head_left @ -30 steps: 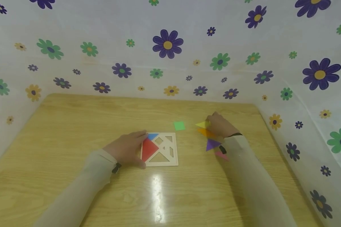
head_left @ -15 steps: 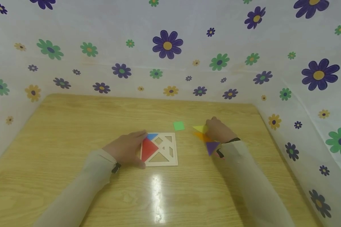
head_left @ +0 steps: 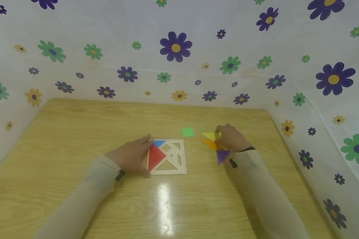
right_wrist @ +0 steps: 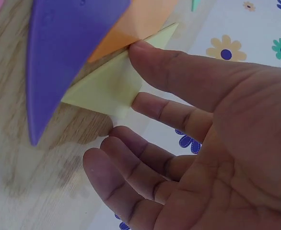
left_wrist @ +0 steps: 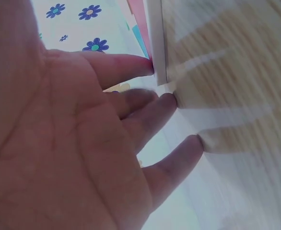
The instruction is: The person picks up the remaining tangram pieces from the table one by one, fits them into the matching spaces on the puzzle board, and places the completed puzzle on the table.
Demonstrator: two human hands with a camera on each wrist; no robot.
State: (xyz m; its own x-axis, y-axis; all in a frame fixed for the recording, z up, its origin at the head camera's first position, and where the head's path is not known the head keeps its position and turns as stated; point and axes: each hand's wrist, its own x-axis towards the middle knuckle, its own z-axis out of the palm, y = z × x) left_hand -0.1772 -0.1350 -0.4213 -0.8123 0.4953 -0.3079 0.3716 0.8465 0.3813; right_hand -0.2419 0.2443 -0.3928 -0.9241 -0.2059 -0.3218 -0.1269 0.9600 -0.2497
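In the head view, on a wood-grain counter [head_left: 86,132], a cream square puzzle tray [head_left: 167,172] holds a red triangle [head_left: 156,157] and a blue piece [head_left: 159,143]; a pale yellow triangle [head_left: 209,135] is nearer the right edge. Left wrist: the left hand [left_wrist: 78,139], fingers outstretched, touches the tray. Right wrist: the right hand [right_wrist: 217,143] pinches the yellow triangle.

Left hand [head_left: 132,156] against white puzzle frame [head_left: 181,169], right hand [head_left: 232,138] at yellow triangle [head_left: 210,135]

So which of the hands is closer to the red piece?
Left. The left hand is at the puzzle board's left edge, close beside the red piece; the right hand is off to the board's right, pinching the yellow triangle.
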